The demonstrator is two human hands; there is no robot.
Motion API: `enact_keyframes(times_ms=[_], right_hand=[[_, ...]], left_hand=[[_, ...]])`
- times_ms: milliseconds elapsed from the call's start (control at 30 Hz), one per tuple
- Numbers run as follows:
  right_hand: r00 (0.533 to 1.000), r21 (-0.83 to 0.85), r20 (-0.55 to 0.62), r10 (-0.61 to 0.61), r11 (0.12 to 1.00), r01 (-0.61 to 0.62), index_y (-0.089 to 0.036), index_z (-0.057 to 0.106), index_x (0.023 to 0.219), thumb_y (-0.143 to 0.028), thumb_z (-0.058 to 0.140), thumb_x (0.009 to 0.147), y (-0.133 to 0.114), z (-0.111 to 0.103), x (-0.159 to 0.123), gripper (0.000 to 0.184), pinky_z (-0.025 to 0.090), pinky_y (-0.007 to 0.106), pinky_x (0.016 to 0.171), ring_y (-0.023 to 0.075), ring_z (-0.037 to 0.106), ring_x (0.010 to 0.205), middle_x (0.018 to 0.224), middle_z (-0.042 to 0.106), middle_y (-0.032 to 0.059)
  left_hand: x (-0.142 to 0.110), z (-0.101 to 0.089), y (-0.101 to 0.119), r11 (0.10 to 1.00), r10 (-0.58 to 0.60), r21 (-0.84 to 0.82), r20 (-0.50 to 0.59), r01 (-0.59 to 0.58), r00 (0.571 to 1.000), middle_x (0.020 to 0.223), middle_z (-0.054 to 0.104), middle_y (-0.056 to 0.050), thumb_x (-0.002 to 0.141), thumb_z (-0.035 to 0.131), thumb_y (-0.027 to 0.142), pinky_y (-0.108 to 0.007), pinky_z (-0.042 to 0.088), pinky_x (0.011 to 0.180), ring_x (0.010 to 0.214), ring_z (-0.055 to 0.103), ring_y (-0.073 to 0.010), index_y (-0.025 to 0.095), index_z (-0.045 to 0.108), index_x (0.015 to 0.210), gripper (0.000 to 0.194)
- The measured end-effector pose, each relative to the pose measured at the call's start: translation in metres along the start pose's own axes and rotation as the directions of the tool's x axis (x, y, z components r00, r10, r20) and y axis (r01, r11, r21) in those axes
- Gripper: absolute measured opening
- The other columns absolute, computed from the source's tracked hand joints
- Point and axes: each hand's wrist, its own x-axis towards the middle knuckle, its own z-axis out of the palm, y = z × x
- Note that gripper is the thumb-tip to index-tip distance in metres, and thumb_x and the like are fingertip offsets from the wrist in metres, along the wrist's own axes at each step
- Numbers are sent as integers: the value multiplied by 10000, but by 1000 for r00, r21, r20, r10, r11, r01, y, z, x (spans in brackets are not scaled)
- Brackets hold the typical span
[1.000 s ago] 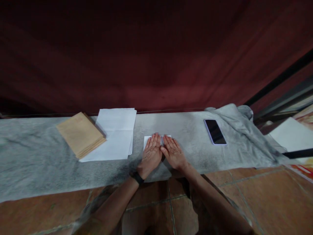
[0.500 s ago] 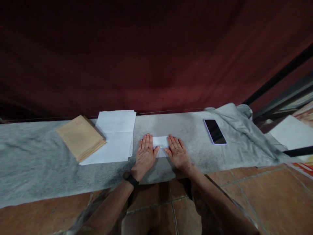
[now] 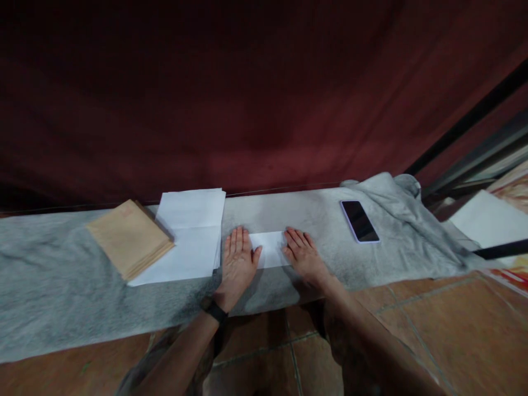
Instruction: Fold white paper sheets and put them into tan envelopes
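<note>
A small white folded paper [image 3: 270,249] lies flat on the grey cloth in front of me. My left hand [image 3: 238,261] rests flat over its left end, fingers stretched out and pointing away from me; a dark watch is on that wrist. Across the right end lies my right hand [image 3: 304,256], palm down with fingers extended. The paper's middle shows between the two hands, while its ends are partly hidden under them. Just left of my left hand is a stack of white paper sheets [image 3: 193,250] with a crease across the top one.
Brown envelopes [image 3: 130,236] in a pile overlap the white sheets' left side. A phone with a purple edge [image 3: 359,221] lies to the right, by bunched grey cloth [image 3: 396,220]. Behind the cloth-covered surface [image 3: 61,275] hangs a dark red curtain [image 3: 247,110]. Tiled floor [image 3: 454,313] shows below.
My left hand has slid left along the paper, so more of the paper shows between the hands. My right hand has stayed nearly in place. The view has shifted slightly.
</note>
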Motion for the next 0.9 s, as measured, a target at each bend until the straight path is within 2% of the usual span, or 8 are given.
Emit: enact_keyframes(times_ms=[100,167,233,400,600,733,900], right_hand=[[999,82,18,-31,996,29,-177,440,1498,-367,304,1051,4,-9,8,504,315,455,1200,226,412,1429,1536,463,99],[994,140,39,-100,986,94,-185,473,1474,-359,286,1057,4,-12,9,489,338,429,1193,199,434,1413,1514,497,84],[986,168,67,-156,975,143,-187,481,1466,-370,271,1063,1,-12,7,490,333,425,1197,189,436,1411,1510,504,72],[985,105,79,-156,983,147,-189,413,1508,-384,291,1060,0,-3,3,504,294,449,1213,200,374,1453,1558,434,69],[993,31,53,-102,994,100,-202,380,1529,-382,286,1058,4,2,11,514,262,458,1218,230,335,1474,1585,385,46],[996,-11,54,-68,998,69,-206,369,1536,-371,276,1059,5,4,16,513,245,460,1218,239,320,1479,1595,367,39],[994,-69,86,-60,995,66,-204,356,1541,-356,293,1055,7,3,18,514,227,457,1222,245,284,1494,1615,324,30]], left_hand=[[1,-5,14,983,165,-101,105,-155,981,1579,369,-179,1026,326,372,-495,289,1220,1502,265,-262,83,309,1529,581],[-2,-6,25,952,283,-170,168,-254,944,1582,376,-157,1030,330,355,-457,310,1218,1500,274,-230,96,341,1514,548],[-7,-6,34,929,350,-203,210,-310,913,1582,374,-159,1026,365,366,-448,315,1217,1496,285,-228,102,378,1491,535],[-14,-6,43,918,392,-170,266,-358,881,1595,342,-177,1001,445,461,-477,271,1228,1499,271,-274,114,426,1462,577],[-18,-8,42,886,463,-171,293,-431,836,1588,383,-105,1015,369,523,-490,203,1245,1503,266,-254,194,451,1463,561],[-24,-9,46,867,498,-193,291,-460,817,1598,365,-97,1012,352,547,-465,194,1249,1505,261,-237,187,438,1476,593],[-31,-10,51,868,495,-208,292,-451,818,1597,360,-125,996,362,584,-438,207,1246,1503,265,-235,133,373,1511,685]])
